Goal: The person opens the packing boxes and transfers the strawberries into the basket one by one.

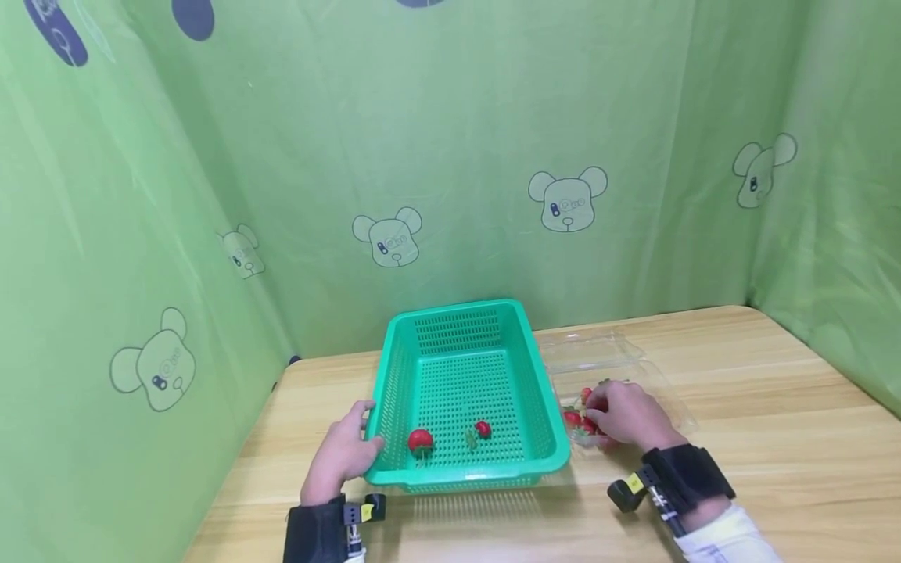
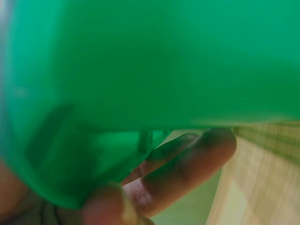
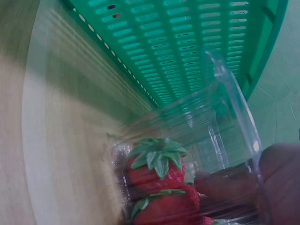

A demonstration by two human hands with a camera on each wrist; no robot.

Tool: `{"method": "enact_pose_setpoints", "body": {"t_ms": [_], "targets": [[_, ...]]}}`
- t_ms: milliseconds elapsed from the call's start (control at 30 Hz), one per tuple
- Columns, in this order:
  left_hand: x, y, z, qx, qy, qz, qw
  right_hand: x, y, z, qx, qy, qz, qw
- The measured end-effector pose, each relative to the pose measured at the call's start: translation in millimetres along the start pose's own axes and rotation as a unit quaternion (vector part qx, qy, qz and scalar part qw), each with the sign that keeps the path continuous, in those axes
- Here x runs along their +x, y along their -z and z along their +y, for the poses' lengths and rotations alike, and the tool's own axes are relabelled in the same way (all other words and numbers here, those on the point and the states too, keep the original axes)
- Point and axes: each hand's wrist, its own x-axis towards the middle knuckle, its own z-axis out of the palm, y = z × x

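Note:
A green plastic basket (image 1: pixel 464 474) stands on the table. My left hand (image 1: pixel 346 447) holds its left rim near the front corner, thumb over the rim and fingers outside; the left wrist view shows the fingers (image 2: pixel 183 173) beneath the rim. Inside lie a large strawberry (image 1: pixel 421 439), a smaller strawberry (image 1: pixel 482 428) and a small green piece (image 1: pixel 471 439). My right hand (image 1: pixel 629 414) reaches into a clear plastic box (image 3: pixel 234 101) right of the basket, its fingers among several strawberries (image 3: pixel 157 176). Whether they pinch one is hidden.
The box's clear lid (image 1: pixel 587 349) lies folded back behind it. Wooden tabletop (image 1: pixel 774 422) extends to the right and in front. A green curtain (image 1: pixel 464 156) with bear prints hangs behind the table and along both sides.

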Motion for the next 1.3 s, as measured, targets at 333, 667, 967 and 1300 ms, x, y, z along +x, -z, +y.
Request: {"method": "enact_pose_setpoints", "body": {"t_ms": [333,667,967,1300], "targets": [[1.5,-0.8,0.9,-0.006,0.002,-0.001,1.0000,0.5,1.8,0.2,0.005,-0.005,-0.004,1.000],[0.6,-1.2,-0.7,-0.007,0.005,-0.003,1.0000,-1.2,-0.8,1.7,0.024,-0.016,-0.018,0.999],[0.9,-1.3,-1.5,0.000,0.011,-0.002,0.9999,0.1,-2.3,2.2,0.031,-0.014,-0.007,0.999],[0.9,-1.3,-1.0,0.000,0.008,-0.003,1.0000,0.8,-1.7,4.3,0.022,-0.007,0.011,1.000]]}}
